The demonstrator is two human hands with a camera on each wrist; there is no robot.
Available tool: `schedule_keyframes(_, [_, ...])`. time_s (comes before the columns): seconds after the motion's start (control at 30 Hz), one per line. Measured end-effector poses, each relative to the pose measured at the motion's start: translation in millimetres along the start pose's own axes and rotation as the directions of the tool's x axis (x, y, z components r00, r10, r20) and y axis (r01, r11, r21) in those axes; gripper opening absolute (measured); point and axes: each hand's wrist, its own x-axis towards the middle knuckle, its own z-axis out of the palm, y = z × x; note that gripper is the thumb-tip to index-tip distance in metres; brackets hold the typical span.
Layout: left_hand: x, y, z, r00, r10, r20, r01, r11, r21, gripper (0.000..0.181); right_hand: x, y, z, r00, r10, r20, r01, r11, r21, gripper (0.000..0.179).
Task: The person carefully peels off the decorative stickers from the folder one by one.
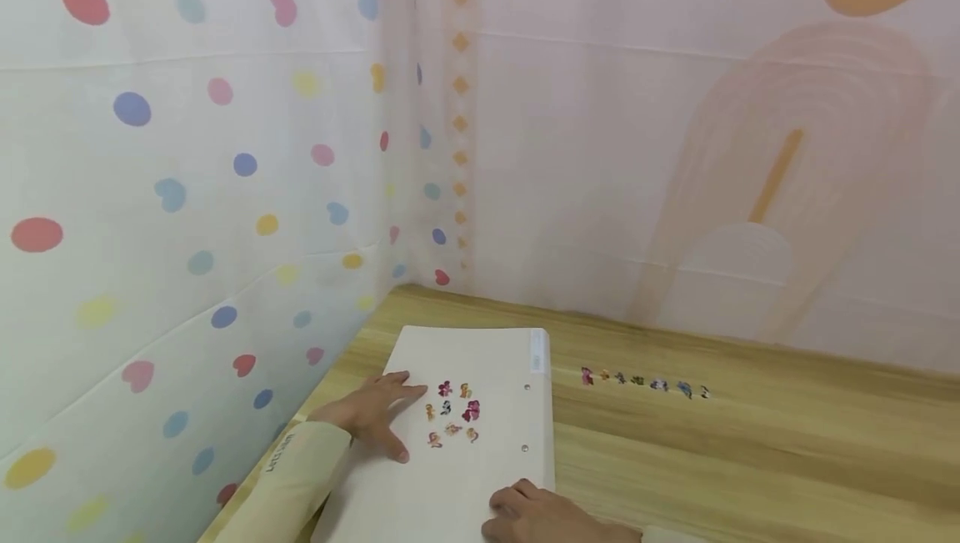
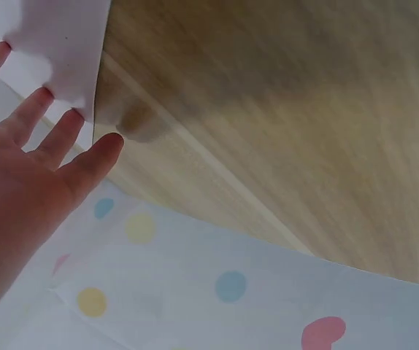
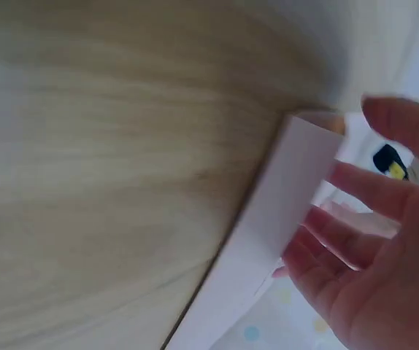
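Observation:
A white ring binder (image 1: pixel 420 497) lies flat on the wooden table, its spine edge with two metal rivets on the right. Several small colourful cut-out figures (image 1: pixel 471 409) are grouped near the middle of its cover. My left hand (image 1: pixel 371 418) rests at the binder's left side with fingers and thumb spread; in the left wrist view its fingertips touch the white cover. At the lower right my right hand (image 1: pixel 543 518) lies against the spine edge with loosely bent fingers. The right wrist view shows those fingers beside the white spine (image 3: pixel 268 219).
On the wooden table (image 1: pixel 712 451), right of the binder, several small colourful figures (image 1: pixel 660 384) form a row. A dotted white curtain (image 1: pixel 187 234) hangs along the left, and a pale patterned curtain (image 1: pixel 585 193) closes off the back.

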Motion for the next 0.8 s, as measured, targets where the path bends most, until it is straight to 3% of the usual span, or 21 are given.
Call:
schedule_keyframes(0.07, [-0.6, -3.4, 0.4, 1.000, 0.019, -0.008, -0.019, 1.000, -0.009, 0.086, 1.3, 1, 5, 0.999, -0.027, -0.031, 0.024, 0.997, -0.068, 0.027])
schedule_keyframes(0.23, [-3.9, -11.2, 3.7, 0.999, 0.046, -0.020, -0.046, 0.999, -0.002, 0.087, 0.2, 2, 13, 0.995, -0.070, -0.076, 0.063, 0.994, -0.087, 0.026])
schedule_keyframes(0.4, [-9.8, -14.6, 4.9, 0.998, 0.058, -0.019, -0.057, 0.996, 0.062, 0.085, -2.4, 6, 14, 0.990, -0.103, -0.092, 0.094, 0.991, -0.097, 0.027])
schedule_keyframes(0.6, [-25.0, -18.9, 4.4, 0.997, 0.074, -0.021, -0.070, 0.987, 0.141, 0.077, -4.0, 15, 8, 0.997, -0.042, -0.071, 0.038, 0.997, -0.060, 0.033])
schedule_keyframes(0.8, [-43.8, -21.9, 11.9, 0.999, -0.019, -0.038, 0.025, 0.985, 0.169, 0.071, -8.3, 21, 3, 0.992, 0.076, -0.097, -0.082, 0.995, -0.061, 0.025])
